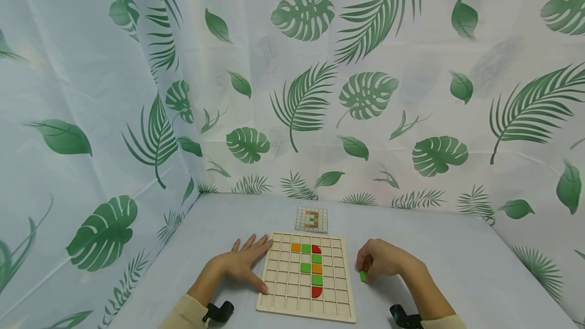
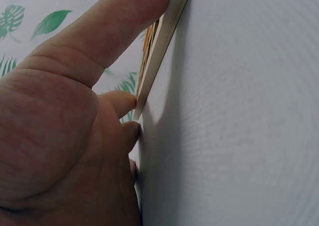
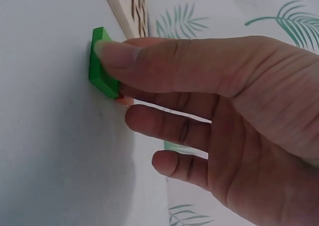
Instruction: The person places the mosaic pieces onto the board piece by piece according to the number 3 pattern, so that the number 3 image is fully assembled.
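A wooden grid board (image 1: 279, 288) lies on the table with green, orange and red tiles set in its cells, the red ones rounded. My left hand (image 1: 242, 263) rests at its left side, fingers spread, thumb on the near left edge and fingertips at the upper left edge. To the right of the board, my right hand (image 1: 386, 259) pinches a green square tile (image 3: 103, 69) between thumb and fingers, close over the table. A bit of red-orange shows just behind that tile in the right wrist view, mostly hidden by it and the fingers.
Behind the board lies a small pattern card (image 1: 312, 219) printed with a similar grid of coloured shapes. A pale cloth covers the table (image 1: 247, 212). Leaf-printed curtains (image 1: 315, 156) hang at the back and left.
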Motion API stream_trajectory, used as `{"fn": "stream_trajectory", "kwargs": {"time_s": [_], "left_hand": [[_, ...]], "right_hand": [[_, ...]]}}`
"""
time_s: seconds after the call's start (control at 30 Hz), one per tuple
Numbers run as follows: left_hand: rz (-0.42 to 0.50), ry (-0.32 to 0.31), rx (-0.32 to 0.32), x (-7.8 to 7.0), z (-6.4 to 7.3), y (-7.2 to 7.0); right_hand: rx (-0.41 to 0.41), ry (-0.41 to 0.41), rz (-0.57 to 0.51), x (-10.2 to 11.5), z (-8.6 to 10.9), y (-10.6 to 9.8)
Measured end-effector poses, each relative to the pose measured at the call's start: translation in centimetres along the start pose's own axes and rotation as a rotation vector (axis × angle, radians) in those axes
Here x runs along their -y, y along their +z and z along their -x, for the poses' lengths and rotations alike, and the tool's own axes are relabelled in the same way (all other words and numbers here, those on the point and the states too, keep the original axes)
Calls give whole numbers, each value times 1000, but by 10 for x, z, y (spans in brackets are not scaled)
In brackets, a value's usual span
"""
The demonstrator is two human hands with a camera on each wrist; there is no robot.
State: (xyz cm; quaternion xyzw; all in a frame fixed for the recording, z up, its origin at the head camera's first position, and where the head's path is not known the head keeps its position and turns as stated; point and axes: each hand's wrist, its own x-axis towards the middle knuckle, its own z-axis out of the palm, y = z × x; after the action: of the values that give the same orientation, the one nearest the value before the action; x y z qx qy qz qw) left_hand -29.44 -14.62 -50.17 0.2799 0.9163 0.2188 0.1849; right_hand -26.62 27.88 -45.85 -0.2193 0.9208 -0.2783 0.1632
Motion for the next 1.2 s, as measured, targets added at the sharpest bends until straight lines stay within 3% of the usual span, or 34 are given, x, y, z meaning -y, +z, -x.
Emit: {"fn": "stream_trajectory", "kwargs": {"time_s": [0.67, 1.2], "left_hand": [[11, 11, 11, -1, 2, -1], [19, 16, 2, 1, 1, 0]], "right_hand": [[24, 17, 44, 5, -4, 5], [50, -20, -1, 4, -7, 5]]}}
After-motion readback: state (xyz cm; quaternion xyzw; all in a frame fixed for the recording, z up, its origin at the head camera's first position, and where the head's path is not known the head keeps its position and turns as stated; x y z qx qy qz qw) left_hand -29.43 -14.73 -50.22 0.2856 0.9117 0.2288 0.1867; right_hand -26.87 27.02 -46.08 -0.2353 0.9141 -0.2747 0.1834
